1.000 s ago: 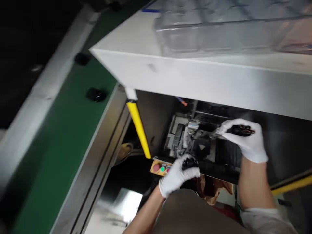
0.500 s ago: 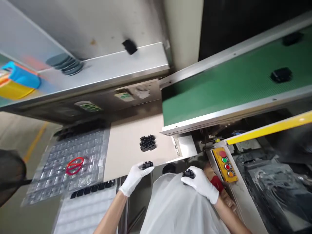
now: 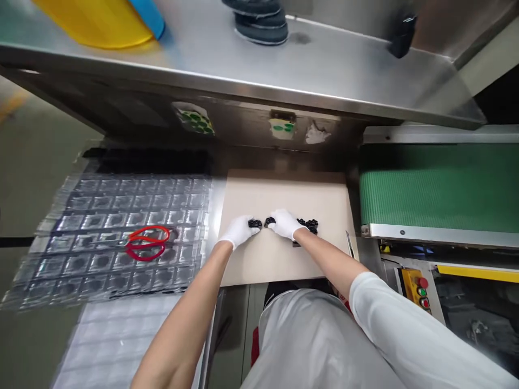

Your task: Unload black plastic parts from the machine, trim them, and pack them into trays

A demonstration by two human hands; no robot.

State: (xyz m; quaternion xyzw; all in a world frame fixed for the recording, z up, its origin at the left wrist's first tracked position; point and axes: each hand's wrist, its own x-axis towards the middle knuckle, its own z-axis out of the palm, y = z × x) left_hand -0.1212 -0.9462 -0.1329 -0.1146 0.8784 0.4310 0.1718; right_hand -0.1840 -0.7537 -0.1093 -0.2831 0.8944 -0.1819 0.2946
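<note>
While the left hand (image 3: pixel 239 231) pinched a black part (image 3: pixel 254 223) in its fingers at the beige counter (image 3: pixel 247 265), the right hand (image 3: pixel 285 222) likewise pinched a second part (image 3: pixel 270 221) near it, and a black cluster (image 3: pixel 311 225) lay partly behind the right wrist.

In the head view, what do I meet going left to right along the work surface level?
Red-handled scissors, left hand, black part in the left hand, black part in the right hand, right hand, group of black parts, green conveyor belt.
</note>
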